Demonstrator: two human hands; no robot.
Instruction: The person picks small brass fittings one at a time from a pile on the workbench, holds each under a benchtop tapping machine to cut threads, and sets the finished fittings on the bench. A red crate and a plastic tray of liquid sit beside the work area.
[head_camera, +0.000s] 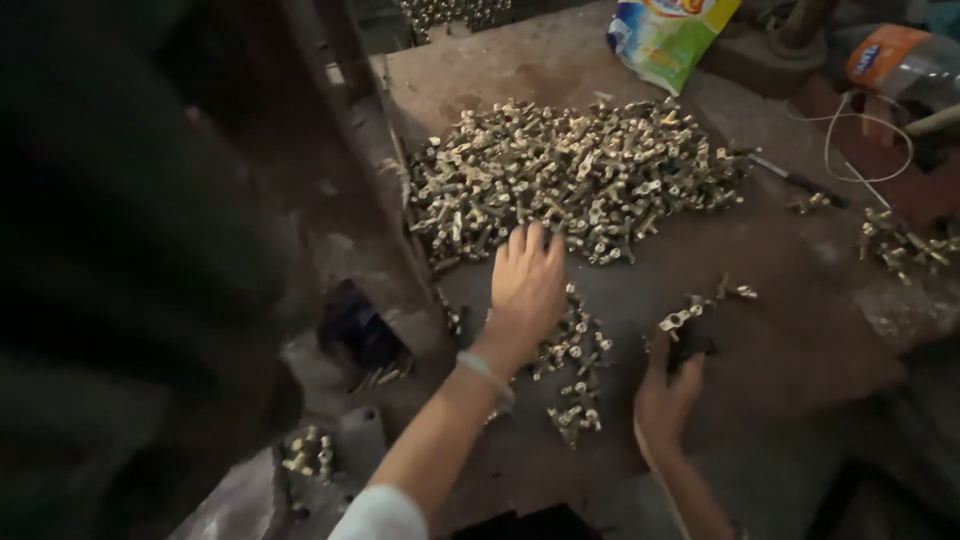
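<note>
A large heap of small brass fittings (575, 170) lies on a dark, worn workbench (790, 330). My left hand (525, 285) rests palm down with fingers spread at the near edge of the heap, touching the pieces. A smaller cluster of fittings (572, 375) lies just to its right. My right hand (668, 385) is lower right, fingers curled around a dark object with a few brass pieces at its fingertips.
A colourful plastic bag (668, 35) lies at the far edge. An orange-labelled bottle (895, 60) and a white cord (860, 135) sit at the far right, with another small pile of fittings (905, 245). A dark metal frame (330, 180) borders the bench's left.
</note>
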